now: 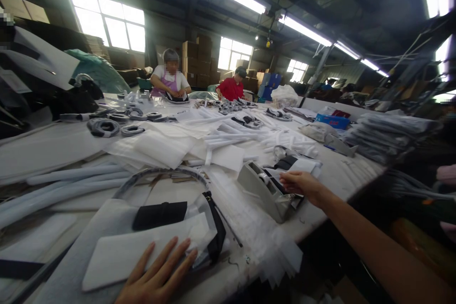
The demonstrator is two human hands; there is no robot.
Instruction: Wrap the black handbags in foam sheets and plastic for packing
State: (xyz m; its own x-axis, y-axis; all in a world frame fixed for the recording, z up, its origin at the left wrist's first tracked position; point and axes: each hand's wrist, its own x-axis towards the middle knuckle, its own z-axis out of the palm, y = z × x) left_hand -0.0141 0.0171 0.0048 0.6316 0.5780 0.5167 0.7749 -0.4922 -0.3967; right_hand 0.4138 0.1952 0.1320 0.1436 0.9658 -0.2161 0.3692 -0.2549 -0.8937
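Observation:
My left hand (160, 270) lies flat with fingers spread on a white foam sheet (142, 242). That sheet covers part of a bag with a black strap piece (160, 215), a black side (216, 228) and a wrapped curved handle (160, 171). My right hand (302, 185) reaches over a grey tape dispenser (261, 190), thumb and fingers pinched together at its tape; the strip itself is hard to make out. Just behind the dispenser is a black and white wrapped piece (287, 162).
White foam sheets (160, 147) and tubes (78, 175) cover much of the table. Wrapped rings (103, 127) lie at left. Stacked plastic-wrapped goods (388, 133) and a blue box (333, 120) are at right. Two co-workers sit across, one in a red top (231, 88). Thin white sheets (263, 237) overhang the near edge.

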